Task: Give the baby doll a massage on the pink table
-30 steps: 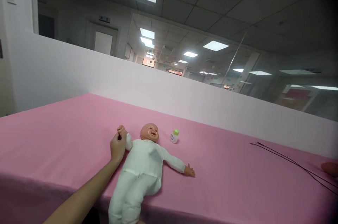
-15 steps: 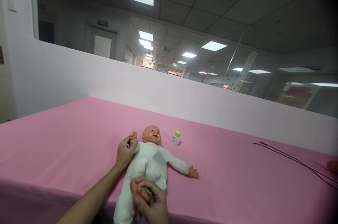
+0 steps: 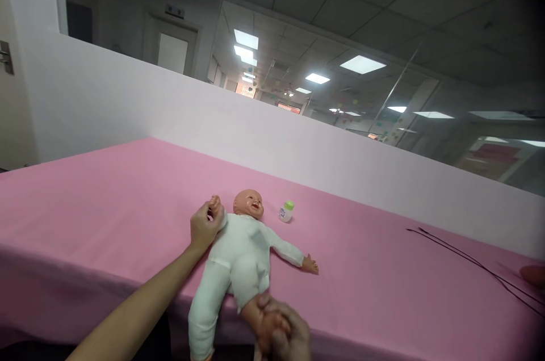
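A baby doll [image 3: 238,242] in a white suit lies on its back on the pink-covered table [image 3: 361,281], head toward the wall, one leg over the front edge. My left hand [image 3: 206,223] is closed around the doll's arm on the left side, near its raised hand. At the table's front edge, my right hand [image 3: 292,330] grips the doll's bare foot [image 3: 270,327], that leg stretched forward and to the right. The doll's other arm [image 3: 292,250] lies spread out on the cloth. Beside its head stands a small bottle with a green cap [image 3: 286,212].
Thin black cables [image 3: 464,261] run across the table's right side, near a reddish round object [image 3: 532,276] at the edge. A white wall [image 3: 272,139] with a window above it borders the table's back. A door handle [image 3: 5,57] shows at far left.
My right hand has drawn the doll's foot from over its lower body down and to the right, so the bent leg is straighter. My left hand keeps its hold. The view has tilted slightly down.
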### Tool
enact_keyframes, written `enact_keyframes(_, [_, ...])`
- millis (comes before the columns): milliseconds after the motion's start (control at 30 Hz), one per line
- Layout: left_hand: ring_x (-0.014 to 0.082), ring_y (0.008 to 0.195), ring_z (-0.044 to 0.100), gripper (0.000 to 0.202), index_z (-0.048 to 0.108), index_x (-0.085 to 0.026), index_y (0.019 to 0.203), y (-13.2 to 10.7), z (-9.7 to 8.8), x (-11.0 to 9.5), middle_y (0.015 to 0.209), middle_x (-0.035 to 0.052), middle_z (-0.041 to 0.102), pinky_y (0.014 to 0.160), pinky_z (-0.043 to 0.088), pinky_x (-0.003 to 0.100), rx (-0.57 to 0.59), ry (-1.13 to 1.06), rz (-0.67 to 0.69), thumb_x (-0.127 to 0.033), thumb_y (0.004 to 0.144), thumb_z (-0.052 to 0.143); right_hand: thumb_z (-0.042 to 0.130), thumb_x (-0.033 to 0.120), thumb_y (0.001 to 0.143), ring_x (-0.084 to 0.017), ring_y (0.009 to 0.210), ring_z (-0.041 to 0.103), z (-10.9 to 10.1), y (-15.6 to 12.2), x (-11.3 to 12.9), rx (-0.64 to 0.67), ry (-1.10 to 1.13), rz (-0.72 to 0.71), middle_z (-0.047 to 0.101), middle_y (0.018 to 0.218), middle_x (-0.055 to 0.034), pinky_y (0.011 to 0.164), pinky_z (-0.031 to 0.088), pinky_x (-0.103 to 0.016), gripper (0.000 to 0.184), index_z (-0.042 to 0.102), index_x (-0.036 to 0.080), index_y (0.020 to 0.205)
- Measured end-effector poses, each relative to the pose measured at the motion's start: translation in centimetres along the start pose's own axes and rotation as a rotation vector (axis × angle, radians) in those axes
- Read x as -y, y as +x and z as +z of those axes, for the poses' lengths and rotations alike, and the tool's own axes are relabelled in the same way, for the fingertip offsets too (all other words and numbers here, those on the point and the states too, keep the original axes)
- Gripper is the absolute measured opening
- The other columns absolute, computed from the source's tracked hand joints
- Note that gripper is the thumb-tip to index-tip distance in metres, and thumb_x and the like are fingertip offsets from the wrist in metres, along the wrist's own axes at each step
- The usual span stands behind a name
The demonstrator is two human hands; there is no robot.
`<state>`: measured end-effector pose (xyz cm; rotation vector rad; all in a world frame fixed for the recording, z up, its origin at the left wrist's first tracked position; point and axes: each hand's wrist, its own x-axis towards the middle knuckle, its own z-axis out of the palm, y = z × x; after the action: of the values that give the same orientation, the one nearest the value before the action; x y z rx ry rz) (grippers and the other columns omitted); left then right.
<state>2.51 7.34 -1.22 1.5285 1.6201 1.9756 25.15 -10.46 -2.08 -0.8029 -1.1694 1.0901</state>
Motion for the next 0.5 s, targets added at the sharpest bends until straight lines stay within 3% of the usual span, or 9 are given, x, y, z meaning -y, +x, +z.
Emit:
enact_keyframes(100, [0.0144,0.059,0.046,0.031,0.049,-0.024,0.072,-0.5,-0.1,-0.2,0.064,-0.0031,0.051,0.061,0.037,0.028,0.178,0.031,0.205,-0.047,0.09,0.06,0.083,0.068,0.077,-0.018,0.042,0.059,1.9,3.7,2.8,-0.037,-0.075,0.042,0.068,0.06,-0.0056,0.042,0.051,-0.029,0.058,0.079,0.015,0.098])
enact_keyframes(200, [0.0146,0.061,0.047,0.029,0.049,-0.024,0.073,-0.5,-0.3,0.0,0.067,-0.0028,0.052,0.061,0.035,0.028,0.346,0.026,0.342,-0.044,0.089,0.063,0.085,0.069,0.073,-0.02,0.043,0.061,4.2,7.6,3.9,-0.132,-0.128,0.042,0.066,0.057,-0.0029,0.04,0.049,-0.027,0.062,0.077,0.012,0.098])
enact_keyframes(300, [0.0144,0.06,0.046,0.029,0.049,-0.024,0.073,-0.3,-0.3,0.3,0.066,-0.0033,0.053,0.06,0.032,0.029,0.415,0.026,0.394,-0.041,0.089,0.065,0.088,0.069,0.068,-0.02,0.045,0.063,5.5,9.3,3.9,-0.099,-0.144,0.057,0.066,0.059,-0.0024,0.04,0.048,-0.026,0.064,0.077,0.012,0.094])
enact_keyframes(400, [0.0149,0.06,0.047,0.031,0.051,-0.023,0.072,-0.3,-0.1,0.4,0.065,-0.0032,0.053,0.061,0.033,0.029,0.332,0.025,0.29,-0.044,0.091,0.063,0.087,0.065,0.072,-0.019,0.048,0.066,4.4,7.8,3.9,-0.049,-0.148,0.06,0.076,0.081,-0.0097,0.041,0.05,-0.027,0.06,0.078,0.013,0.101])
enact_keyframes(500, [0.0171,0.063,0.054,0.031,0.059,-0.023,0.084,0.1,0.0,0.5,0.071,-0.0013,0.06,0.063,0.039,0.029,0.153,-0.035,0.038,-0.051,0.097,0.055,0.089,0.069,0.068,-0.018,0.05,0.067,1.3,3.7,3.2,-0.014,-0.085,0.077,0.076,0.119,-0.018,0.044,0.054,-0.03,0.061,0.078,0.017,0.099])
